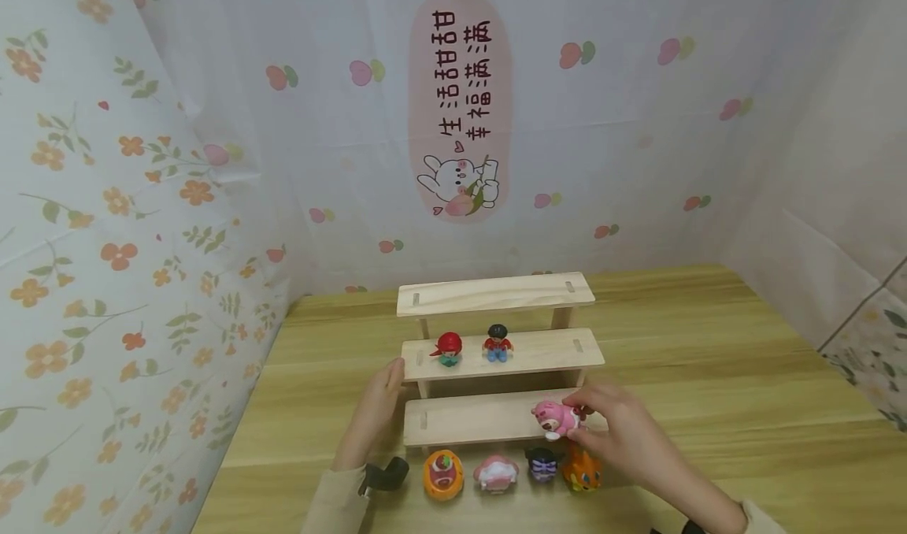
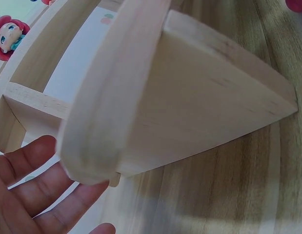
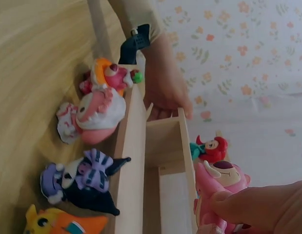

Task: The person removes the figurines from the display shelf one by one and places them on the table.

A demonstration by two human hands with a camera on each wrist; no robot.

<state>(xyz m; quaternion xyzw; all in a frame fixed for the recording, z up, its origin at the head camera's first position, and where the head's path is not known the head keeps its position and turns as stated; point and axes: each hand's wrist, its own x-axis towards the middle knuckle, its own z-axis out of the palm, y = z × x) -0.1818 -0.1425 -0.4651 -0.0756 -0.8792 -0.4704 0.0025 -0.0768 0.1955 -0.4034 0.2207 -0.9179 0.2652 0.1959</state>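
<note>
My right hand (image 1: pixel 623 432) pinches a pink bear figurine (image 1: pixel 556 419) between thumb and fingers, over the right part of the lowest step of a wooden three-step display shelf (image 1: pixel 468 424). In the right wrist view the thumb presses the bear's (image 3: pixel 220 187) body. My left hand (image 1: pixel 379 404) is at the shelf's left end, by the middle step. Its loosely extended fingers (image 2: pixel 38 187) reach the end of a shelf board in the left wrist view. On the middle step are a red-haired figurine (image 1: pixel 449 348) and a black-haired figurine (image 1: pixel 498 343) in red and blue.
In front of the shelf stand an orange round figurine (image 1: pixel 443 475), a pink-and-white figurine (image 1: pixel 496 473), a black-and-purple figurine (image 1: pixel 542 465) and an orange-yellow figurine (image 1: pixel 583 471). The top step (image 1: pixel 496 294) is at the back. Printed cloth (image 1: pixel 623 148) hangs behind the wooden table (image 1: pixel 708 361).
</note>
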